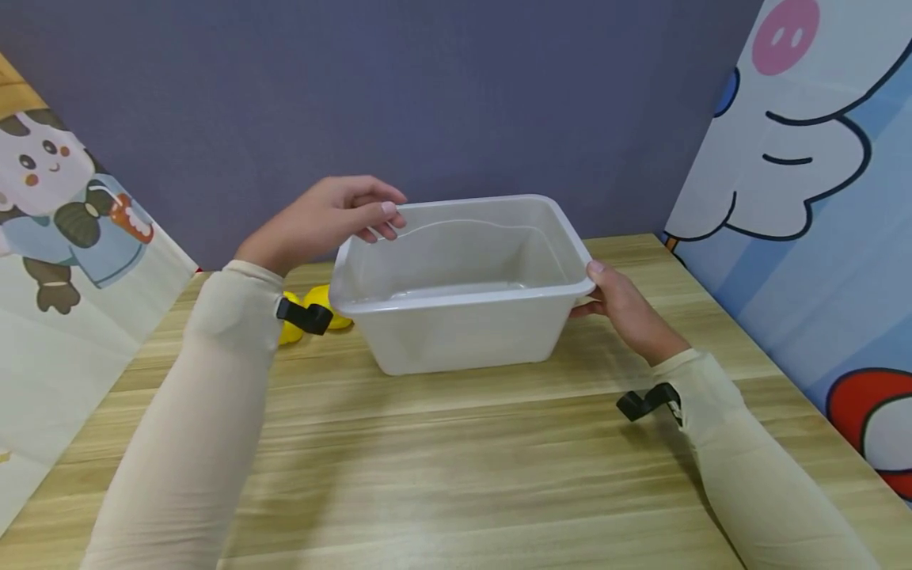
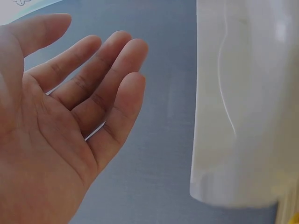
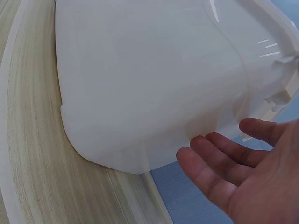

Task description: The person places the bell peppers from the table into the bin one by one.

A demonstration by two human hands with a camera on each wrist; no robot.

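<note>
A translucent white plastic tub (image 1: 456,297) stands empty on the wooden table (image 1: 456,459). My left hand (image 1: 374,215) hovers over the tub's far left corner with relaxed fingers. The left wrist view shows that left hand (image 2: 70,112) with its palm open, apart from the tub wall (image 2: 243,102). At the tub's right end, my right hand (image 1: 616,301) has its thumb against the rim's corner. Seen from the right wrist, the right hand's fingers (image 3: 224,163) lie loosely extended beside the tub wall (image 3: 140,84), just under the rim, holding nothing.
Yellow objects (image 1: 324,305) lie on the table left of the tub, partly hidden by my left forearm. Cartoon panels stand at the left (image 1: 64,261) and right (image 1: 805,198) table edges. A grey-purple wall (image 1: 427,95) closes the back.
</note>
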